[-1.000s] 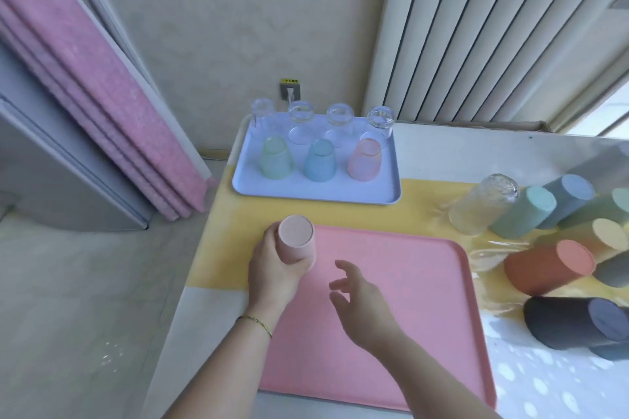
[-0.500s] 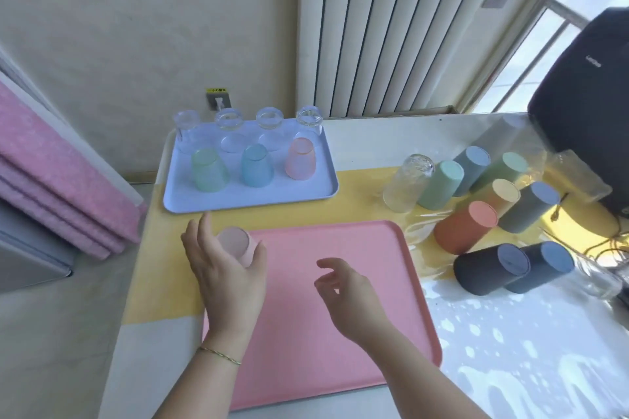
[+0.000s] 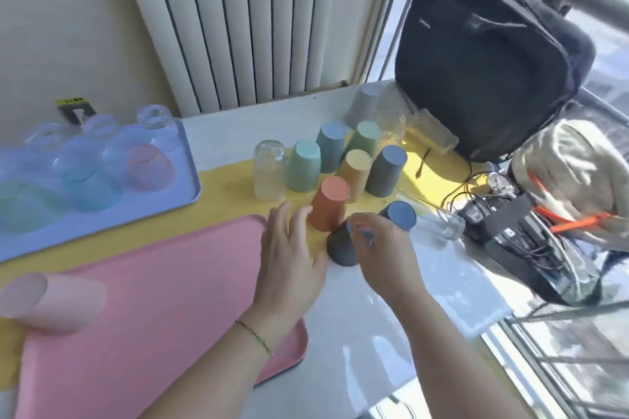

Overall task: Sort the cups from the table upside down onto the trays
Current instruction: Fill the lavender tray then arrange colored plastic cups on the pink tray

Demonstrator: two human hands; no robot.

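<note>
Plainly, the right hand's (image 3: 384,255) fingers (image 3: 362,233) curl round the dark grey cup (image 3: 340,248) on the surface (image 3: 374,333), probably to lift and invert it. The left hand (image 3: 289,262), fingers straight and apart, hovers beside the orange cup (image 3: 329,204). Left of them, the pink tray (image 3: 170,282) holds one upside-down pale pink cup (image 3: 54,303). Beyond it, the blue tray (image 3: 186,192) carries inverted glasses and tinted cups.

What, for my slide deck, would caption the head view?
Right hand grips a dark cup beside the pink tray; left hand open by the orange cup.
</note>
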